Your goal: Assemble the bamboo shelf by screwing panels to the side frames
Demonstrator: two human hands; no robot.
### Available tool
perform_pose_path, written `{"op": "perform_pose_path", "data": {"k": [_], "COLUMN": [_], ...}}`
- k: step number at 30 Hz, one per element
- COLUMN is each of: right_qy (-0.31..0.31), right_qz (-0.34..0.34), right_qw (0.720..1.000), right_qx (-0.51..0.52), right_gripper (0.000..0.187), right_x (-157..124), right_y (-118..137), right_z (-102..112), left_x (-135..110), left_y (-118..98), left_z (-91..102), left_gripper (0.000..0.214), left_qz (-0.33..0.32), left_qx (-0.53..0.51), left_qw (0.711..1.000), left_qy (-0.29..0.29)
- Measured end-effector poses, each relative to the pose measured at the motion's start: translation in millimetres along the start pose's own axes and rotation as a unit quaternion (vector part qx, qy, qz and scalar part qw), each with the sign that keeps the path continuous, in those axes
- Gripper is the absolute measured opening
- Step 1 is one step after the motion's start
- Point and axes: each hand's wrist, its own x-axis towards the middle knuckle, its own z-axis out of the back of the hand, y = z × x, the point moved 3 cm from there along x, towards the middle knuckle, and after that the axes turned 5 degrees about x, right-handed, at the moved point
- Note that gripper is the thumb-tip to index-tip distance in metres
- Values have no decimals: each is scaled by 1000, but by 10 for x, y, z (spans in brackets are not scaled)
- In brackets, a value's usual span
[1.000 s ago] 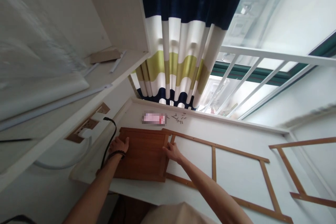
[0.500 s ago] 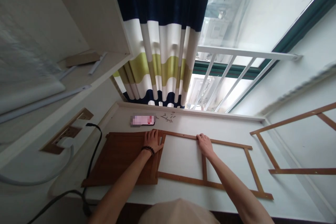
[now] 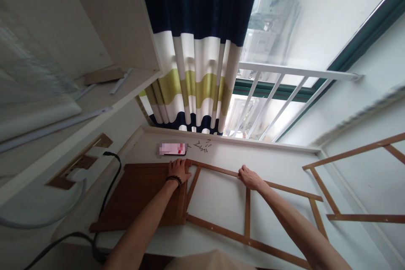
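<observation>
A brown wooden panel [image 3: 139, 194] lies on the white surface at the left. My left hand [image 3: 179, 171], with a dark beaded bracelet on its wrist, grips the panel's far edge near the right corner, its thumb apart. To the right, a ladder-like wooden frame [image 3: 248, 215] meets the panel's right side. My right hand [image 3: 249, 178] is closed round the frame's far rail, close to a crosspiece. The frame slants, its right end nearer to me, partly behind my right forearm. How panel and frame join at the corner is hard to make out.
A phone [image 3: 172, 149] and several small screws or pins [image 3: 202, 146] lie beyond the panel. A second wooden frame [image 3: 337, 190] leans at the right wall. Plugs and a black cable [image 3: 117, 168] are at the left, below a shelf [image 3: 126, 86]. A curtain [image 3: 202, 55] hangs behind.
The ladder-like frame has turned, its right end swinging toward me, with my right hand still on its rail. The panel and my left hand have moved slightly left. The view has tilted a little.
</observation>
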Motion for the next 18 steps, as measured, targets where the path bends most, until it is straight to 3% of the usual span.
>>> {"op": "perform_pose_path", "data": {"k": [4,7,15,18], "right_qy": [-1,-39,-144,-213], "right_qz": [5,-3,-50,-52], "right_qw": [1000,999,988,974], "right_qx": [15,9,-40,-59], "right_gripper": [22,30,48,49], "right_x": [-129,-197,-397,-533], "right_y": [-159,-269,-546,-582], "right_z": [135,328,1090,1353], "left_x": [83,139,152,110], "left_y": [13,39,102,76], "left_z": [-27,-38,-152,-133], "left_gripper": [56,54,50,48], "left_qz": [10,10,18,7], "left_qx": [-2,0,1,-9], "left_qw": [1000,1000,1000,1000], "left_qy": [-3,-8,-9,-19]}}
